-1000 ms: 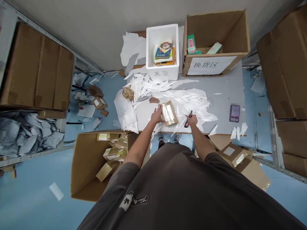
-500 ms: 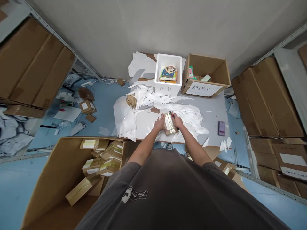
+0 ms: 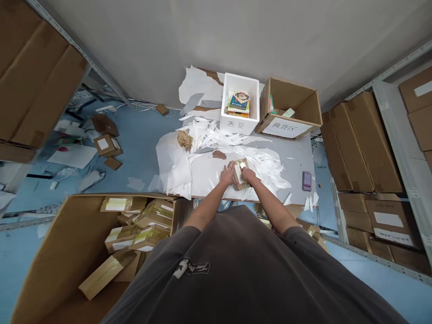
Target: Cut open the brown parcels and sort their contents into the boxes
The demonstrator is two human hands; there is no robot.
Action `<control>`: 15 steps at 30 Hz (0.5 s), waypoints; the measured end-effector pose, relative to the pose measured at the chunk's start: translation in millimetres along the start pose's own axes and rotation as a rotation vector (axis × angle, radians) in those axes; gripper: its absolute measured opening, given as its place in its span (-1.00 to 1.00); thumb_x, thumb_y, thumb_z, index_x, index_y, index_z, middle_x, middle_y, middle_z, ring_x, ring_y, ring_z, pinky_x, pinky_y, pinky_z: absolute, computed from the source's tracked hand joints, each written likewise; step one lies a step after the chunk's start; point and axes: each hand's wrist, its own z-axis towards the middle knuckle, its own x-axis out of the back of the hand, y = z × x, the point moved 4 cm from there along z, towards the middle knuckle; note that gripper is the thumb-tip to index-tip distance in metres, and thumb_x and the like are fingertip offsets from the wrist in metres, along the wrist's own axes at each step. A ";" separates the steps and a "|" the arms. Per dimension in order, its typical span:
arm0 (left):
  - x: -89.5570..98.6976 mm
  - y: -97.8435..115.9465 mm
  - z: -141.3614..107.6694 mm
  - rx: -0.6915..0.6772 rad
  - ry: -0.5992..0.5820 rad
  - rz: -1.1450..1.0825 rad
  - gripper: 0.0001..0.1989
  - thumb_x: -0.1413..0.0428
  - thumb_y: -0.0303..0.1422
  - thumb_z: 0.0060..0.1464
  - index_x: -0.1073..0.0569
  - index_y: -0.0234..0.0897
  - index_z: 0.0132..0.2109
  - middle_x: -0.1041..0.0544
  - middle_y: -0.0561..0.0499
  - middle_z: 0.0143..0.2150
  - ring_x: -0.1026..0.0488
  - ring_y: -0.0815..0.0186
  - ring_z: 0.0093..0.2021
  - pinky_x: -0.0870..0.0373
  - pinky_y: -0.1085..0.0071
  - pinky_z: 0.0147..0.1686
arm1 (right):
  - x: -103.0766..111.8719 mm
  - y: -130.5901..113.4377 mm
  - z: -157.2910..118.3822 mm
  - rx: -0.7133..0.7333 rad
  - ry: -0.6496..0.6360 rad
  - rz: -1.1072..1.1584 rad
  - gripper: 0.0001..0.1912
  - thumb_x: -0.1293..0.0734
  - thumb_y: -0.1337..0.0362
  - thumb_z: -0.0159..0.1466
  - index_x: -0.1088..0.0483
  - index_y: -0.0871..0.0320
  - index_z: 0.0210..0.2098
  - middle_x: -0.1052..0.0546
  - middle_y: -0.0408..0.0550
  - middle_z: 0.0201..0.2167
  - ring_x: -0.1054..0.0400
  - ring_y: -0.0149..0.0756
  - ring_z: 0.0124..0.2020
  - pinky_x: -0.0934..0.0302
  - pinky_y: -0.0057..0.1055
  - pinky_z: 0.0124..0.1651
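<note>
Steadying a parcel [image 3: 238,172] with splayed left hand [image 3: 227,175], touching it with curled right hand [image 3: 249,175]; cannot tell around what. Note books [image 3: 240,101] in far white bin [image 3: 236,126], taped boxes [image 3: 148,238] in near-left carton [image 3: 50,252].

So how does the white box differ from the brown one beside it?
The white box looks narrower than the brown box. The white box holds stacked books; the brown box holds packages. The white box is marked directly; the brown box bears a paper sign. Both stand open.
</note>
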 end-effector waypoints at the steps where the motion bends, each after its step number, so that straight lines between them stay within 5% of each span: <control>1: -0.1 -0.4 -0.6 0.003 -0.003 0.003 0.55 -0.50 0.10 -0.16 0.36 0.01 0.67 0.49 -0.04 0.71 0.21 -0.37 0.64 -0.30 -0.12 0.42 | -3.6 4.2 -4.8 -0.009 -0.041 0.000 -0.50 -0.42 0.19 0.42 -0.41 0.28 0.27 -0.63 0.39 0.07 -0.65 0.08 -0.05 -0.50 -0.19 -0.05; 5: 0.5 -0.8 -1.9 0.009 0.021 0.028 0.53 -0.48 0.11 -0.15 0.33 -0.03 0.67 0.46 -0.08 0.71 0.18 -0.40 0.63 -0.28 -0.14 0.42 | -30.8 28.2 -31.6 -0.015 -0.198 0.006 -0.58 -0.44 0.20 0.38 -0.52 0.33 0.14 -0.67 0.42 -0.09 -0.66 0.08 -0.31 -0.52 -0.16 -0.29; 15: 0.4 15.1 1.9 0.034 0.011 0.064 0.54 -0.53 0.05 -0.23 0.25 0.02 0.67 0.41 -0.05 0.72 0.22 -0.41 0.63 -0.17 -0.20 0.47 | -64.4 75.9 -69.3 0.038 -0.173 0.074 -0.75 -0.43 0.23 0.34 -0.57 0.15 -0.01 -0.68 0.28 -0.13 -0.65 0.12 -0.17 -0.47 -0.12 -0.13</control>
